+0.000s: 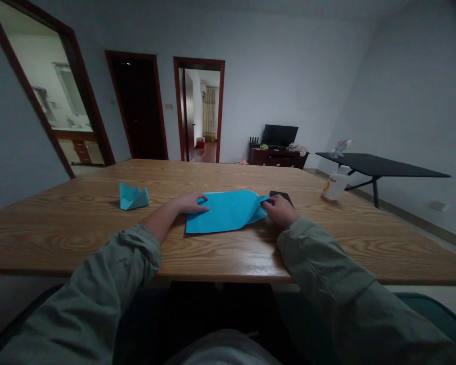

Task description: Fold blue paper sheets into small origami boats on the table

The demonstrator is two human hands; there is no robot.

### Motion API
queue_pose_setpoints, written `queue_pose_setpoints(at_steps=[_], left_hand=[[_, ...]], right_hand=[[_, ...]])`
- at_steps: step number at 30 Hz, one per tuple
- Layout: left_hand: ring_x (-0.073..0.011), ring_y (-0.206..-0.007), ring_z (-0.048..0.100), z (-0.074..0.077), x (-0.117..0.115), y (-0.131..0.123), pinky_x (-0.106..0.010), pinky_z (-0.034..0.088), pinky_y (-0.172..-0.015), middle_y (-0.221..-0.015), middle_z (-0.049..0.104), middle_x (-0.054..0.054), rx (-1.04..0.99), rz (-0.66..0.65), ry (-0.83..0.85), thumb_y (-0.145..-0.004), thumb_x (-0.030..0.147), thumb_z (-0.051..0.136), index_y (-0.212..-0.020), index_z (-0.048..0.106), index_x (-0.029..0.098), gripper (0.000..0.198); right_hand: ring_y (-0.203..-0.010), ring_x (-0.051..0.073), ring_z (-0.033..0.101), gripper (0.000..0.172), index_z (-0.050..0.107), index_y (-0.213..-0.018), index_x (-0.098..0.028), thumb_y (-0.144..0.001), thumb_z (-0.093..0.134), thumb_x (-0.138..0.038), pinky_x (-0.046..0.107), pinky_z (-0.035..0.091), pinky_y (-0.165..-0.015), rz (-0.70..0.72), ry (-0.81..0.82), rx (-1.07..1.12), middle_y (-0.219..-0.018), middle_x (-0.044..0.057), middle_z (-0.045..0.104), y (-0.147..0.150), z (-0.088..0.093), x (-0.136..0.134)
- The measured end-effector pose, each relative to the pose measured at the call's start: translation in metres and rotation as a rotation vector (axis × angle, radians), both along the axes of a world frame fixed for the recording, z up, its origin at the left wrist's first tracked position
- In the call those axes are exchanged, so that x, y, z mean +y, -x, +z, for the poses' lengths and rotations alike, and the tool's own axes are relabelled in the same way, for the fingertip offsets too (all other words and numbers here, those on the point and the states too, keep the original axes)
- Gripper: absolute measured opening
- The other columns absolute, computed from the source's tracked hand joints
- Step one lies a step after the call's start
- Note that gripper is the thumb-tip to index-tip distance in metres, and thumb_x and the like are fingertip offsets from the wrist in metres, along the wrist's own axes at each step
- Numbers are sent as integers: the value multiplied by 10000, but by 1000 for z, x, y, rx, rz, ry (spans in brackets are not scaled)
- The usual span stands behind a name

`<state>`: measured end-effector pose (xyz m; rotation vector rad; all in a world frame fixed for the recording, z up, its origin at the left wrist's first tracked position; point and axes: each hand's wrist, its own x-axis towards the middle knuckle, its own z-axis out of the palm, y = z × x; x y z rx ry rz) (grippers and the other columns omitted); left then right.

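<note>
Left hand (190, 203) open, palm down, its fingers resting on a sheet of blue paper (224, 213); right hand (281, 211) closed, pinching the sheet's raised right corner between fingers and thumb. The sheet lies at 12 o'clock on an oak-grained wooden table (228, 258), between the 2 hands. A folded blue paper piece (133, 196) sits apart at 11 o'clock. A dark flat object (281, 196) lies just beyond the right hand, and a white plastic bottle (335, 185) stands tilted at 2 o'clock. Farther off are a black side table (380, 165) at 2 o'clock, a television (279, 135) on a dark cabinet (277, 158) at 1 o'clock, and 3 door frames (199, 109) from 10 to 12 o'clock.
</note>
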<state>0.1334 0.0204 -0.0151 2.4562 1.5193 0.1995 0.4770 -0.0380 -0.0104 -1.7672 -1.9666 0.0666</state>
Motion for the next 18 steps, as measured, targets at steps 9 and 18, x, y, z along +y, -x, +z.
queue_pose_setpoints(at_steps=[9, 18], left_hand=[[-260, -1286, 479, -8, 3, -12, -317, 375, -1041, -1444, 486, -84, -13, -22, -51, -779, 638, 562, -1342, 509, 237, 694], [-290, -1336, 428, -12, -1, -18, -369, 366, -1059, -1465, 468, -71, -27, 37, -52, -772, 678, 539, -1335, 514, 265, 698]], right_hand=[[-1396, 293, 333, 682, 430, -1450, -172, -942, 262, -594, 460, 235, -1136, 124, 23, 239, -1475, 133, 438, 46, 5, 10], [-1446, 233, 233, 713, 307, -1479, -192, -858, 413, -526, 424, 196, -1171, 156, -270, 896, -1563, 92, 278, 64, -5, 47]])
